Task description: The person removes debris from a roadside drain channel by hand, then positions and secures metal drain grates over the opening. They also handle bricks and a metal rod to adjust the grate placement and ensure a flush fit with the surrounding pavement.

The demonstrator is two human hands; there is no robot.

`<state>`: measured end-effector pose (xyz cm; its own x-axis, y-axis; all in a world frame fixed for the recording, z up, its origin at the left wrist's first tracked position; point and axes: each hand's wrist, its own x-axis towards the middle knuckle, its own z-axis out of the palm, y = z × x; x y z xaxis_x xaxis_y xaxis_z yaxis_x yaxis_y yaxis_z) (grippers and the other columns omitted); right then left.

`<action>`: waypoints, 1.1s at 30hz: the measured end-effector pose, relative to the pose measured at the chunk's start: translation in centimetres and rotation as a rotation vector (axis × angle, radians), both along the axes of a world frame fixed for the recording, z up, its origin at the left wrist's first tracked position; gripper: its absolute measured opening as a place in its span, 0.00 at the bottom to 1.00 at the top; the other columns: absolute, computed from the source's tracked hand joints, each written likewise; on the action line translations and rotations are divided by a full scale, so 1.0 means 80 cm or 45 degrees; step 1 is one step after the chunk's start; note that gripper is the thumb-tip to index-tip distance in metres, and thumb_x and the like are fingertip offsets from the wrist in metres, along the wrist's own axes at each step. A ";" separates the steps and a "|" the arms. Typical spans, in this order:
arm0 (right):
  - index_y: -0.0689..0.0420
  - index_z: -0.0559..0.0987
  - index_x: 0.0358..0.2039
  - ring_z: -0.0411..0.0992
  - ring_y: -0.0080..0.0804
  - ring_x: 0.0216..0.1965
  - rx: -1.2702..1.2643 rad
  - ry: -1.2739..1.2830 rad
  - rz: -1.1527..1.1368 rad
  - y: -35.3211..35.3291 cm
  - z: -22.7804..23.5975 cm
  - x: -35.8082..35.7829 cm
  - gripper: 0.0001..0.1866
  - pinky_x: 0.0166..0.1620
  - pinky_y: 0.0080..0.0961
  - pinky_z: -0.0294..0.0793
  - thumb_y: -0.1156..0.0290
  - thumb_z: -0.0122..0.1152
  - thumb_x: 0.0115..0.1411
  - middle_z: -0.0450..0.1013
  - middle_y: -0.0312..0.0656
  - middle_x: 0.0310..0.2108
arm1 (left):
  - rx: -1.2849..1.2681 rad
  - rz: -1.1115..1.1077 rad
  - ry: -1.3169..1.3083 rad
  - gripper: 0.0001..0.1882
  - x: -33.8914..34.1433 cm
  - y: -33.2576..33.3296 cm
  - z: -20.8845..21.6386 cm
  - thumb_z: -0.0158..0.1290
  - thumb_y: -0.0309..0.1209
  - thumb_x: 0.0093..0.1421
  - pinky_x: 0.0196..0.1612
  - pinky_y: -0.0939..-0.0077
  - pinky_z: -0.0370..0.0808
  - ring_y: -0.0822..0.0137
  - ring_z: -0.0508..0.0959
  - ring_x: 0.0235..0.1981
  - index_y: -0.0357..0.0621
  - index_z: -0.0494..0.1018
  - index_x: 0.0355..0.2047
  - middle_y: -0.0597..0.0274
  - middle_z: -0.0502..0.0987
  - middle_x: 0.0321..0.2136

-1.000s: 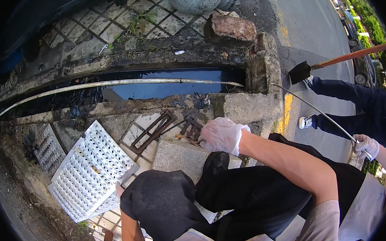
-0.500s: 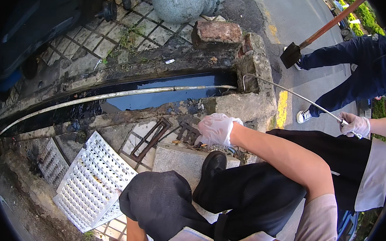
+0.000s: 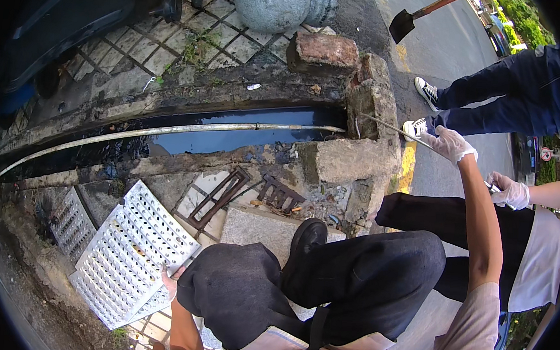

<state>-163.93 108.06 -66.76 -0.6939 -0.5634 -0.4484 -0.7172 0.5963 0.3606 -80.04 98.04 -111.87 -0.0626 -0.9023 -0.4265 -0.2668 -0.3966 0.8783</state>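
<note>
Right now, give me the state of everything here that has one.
Drain channel: uncovered, dark liquid inside.
Pipe: curved, running lengthwise along the channel.
Perforated metal panel: lying off the channel, left hand at its edge.
Metal rod: in the right hand; co-worker's hand apparently on it too.
Rusty frame: lying on the paving.
Brick: lying beside the channel.

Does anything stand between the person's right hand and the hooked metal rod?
Nothing visible does: the gloved right hand is at the metal rod, between its hooked end and the co-worker's gloved hand. Whether it grips is unclear.

shovel handle [image 3: 442, 3] cut off, left hand [image 3: 170, 283] part-hidden
</note>
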 end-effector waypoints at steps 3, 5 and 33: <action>0.64 0.77 0.24 0.74 0.39 0.22 -0.047 -0.533 -0.918 -0.023 0.020 0.046 0.44 0.26 0.30 0.69 0.27 0.41 0.53 0.73 0.45 0.18 | -0.199 0.200 -0.117 0.38 0.017 0.012 -0.017 0.60 0.30 0.52 0.36 0.73 0.79 0.59 0.79 0.32 0.49 0.54 0.61 0.42 0.72 0.40; 0.64 0.76 0.22 0.66 0.32 0.16 -0.081 -0.572 -0.855 -0.006 0.046 0.044 0.43 0.23 0.27 0.63 0.28 0.42 0.54 0.67 0.39 0.13 | -0.713 0.082 -0.480 0.40 -0.033 0.026 -0.035 0.63 0.28 0.50 0.34 0.73 0.79 0.61 0.79 0.30 0.49 0.54 0.60 0.45 0.73 0.37; 0.65 0.77 0.24 0.72 0.54 0.31 -0.131 -0.724 0.556 -0.207 -0.113 0.247 0.14 0.37 0.40 0.72 0.65 0.52 0.55 0.72 0.58 0.24 | 0.808 1.298 0.906 0.29 -0.131 -0.023 0.050 0.55 0.41 0.55 0.55 0.69 0.67 0.62 0.71 0.51 0.39 0.64 0.53 0.57 0.69 0.50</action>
